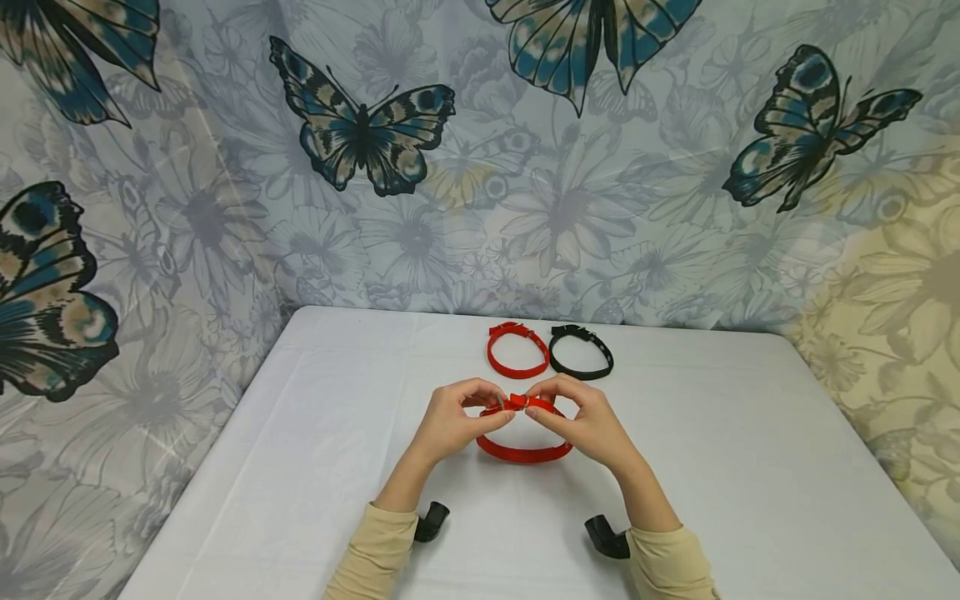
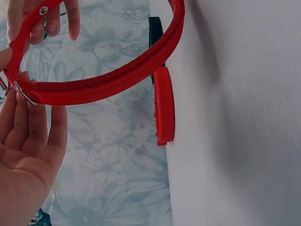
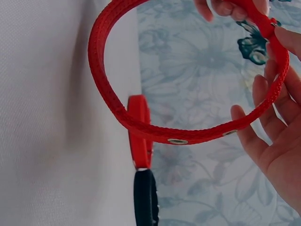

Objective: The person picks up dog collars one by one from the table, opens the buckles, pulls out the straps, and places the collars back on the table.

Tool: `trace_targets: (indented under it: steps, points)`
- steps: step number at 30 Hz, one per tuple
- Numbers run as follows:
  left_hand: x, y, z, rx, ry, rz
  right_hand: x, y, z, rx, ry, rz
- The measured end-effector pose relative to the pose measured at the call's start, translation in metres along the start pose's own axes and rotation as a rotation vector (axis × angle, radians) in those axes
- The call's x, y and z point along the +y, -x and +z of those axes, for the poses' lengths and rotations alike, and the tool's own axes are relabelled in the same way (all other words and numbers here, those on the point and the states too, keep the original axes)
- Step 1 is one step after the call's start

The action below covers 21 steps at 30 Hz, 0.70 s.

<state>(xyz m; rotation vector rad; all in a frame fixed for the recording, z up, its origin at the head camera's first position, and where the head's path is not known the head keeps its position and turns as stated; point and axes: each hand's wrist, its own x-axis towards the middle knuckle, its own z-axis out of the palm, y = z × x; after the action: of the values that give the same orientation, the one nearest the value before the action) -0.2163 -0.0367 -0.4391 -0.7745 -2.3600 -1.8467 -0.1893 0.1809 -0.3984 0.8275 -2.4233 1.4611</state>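
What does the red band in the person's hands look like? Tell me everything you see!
The red band is a rounded loop that looks like woven fabric, with silvery eyelets and a silvery buckle. The left hand and right hand pinch its far side, while its near side curves toward the person. It appears lifted above the white table. Whether it is fully fastened is hard to tell.

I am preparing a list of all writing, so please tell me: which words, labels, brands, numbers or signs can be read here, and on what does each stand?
None can be read in any view.
Held collar: eyelets and a buckle, no readable marking.
Other red collar and black collar: no readable marking.
Backdrop: butterflies and flowers, no lettering.
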Motion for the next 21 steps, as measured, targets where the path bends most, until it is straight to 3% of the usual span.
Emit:
trace_targets:
  steps: [9, 21]
  points:
    - [0.0005, 0.0006, -0.0016, -0.019, -0.011, -0.03, 0.0002, 0.0007, -0.0009, -0.014, 0.029, -0.027]
    - [-0.0027, 0.0006, -0.0025, -0.012, -0.04, 0.026, -0.0009, 0.0008, -0.002, -0.035, 0.04, -0.008]
